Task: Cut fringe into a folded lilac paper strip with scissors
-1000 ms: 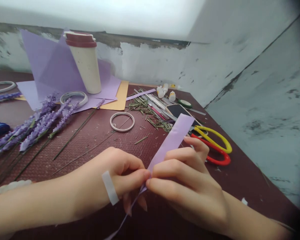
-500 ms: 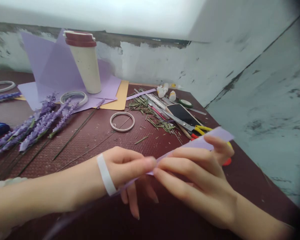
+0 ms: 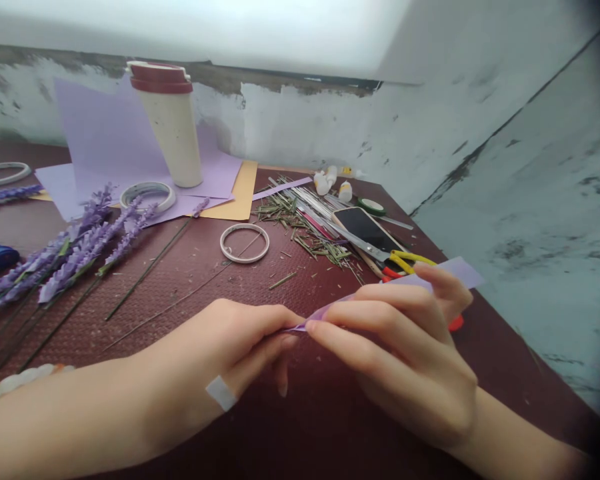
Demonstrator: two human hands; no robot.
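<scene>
A purple paper strip (image 3: 459, 272) runs from the right down to between my hands, near the front of the table. My left hand (image 3: 240, 340) pinches its lower left end, with a piece of white tape on the hand near the thumb. Close beside it, my right hand (image 3: 405, 340) holds the strip between thumb and fingers, the fingertips almost meeting those of my left hand. The strip's far end sticks out past my right hand, over the yellow and red scissors (image 3: 375, 248).
Purple flower stems (image 3: 80, 257) lie at left. A white cup (image 3: 173, 133) stands before purple paper (image 3: 100, 133). A tape roll (image 3: 245, 259), green clippings (image 3: 325, 250), a phone (image 3: 363, 228) and small bottles (image 3: 322, 183) are on the brown table (image 3: 205, 280).
My left hand has turned over, its fingers now curled in at the strip. The strip's right end has shifted slightly right with my right hand. The standing purple paper has moved a little.
</scene>
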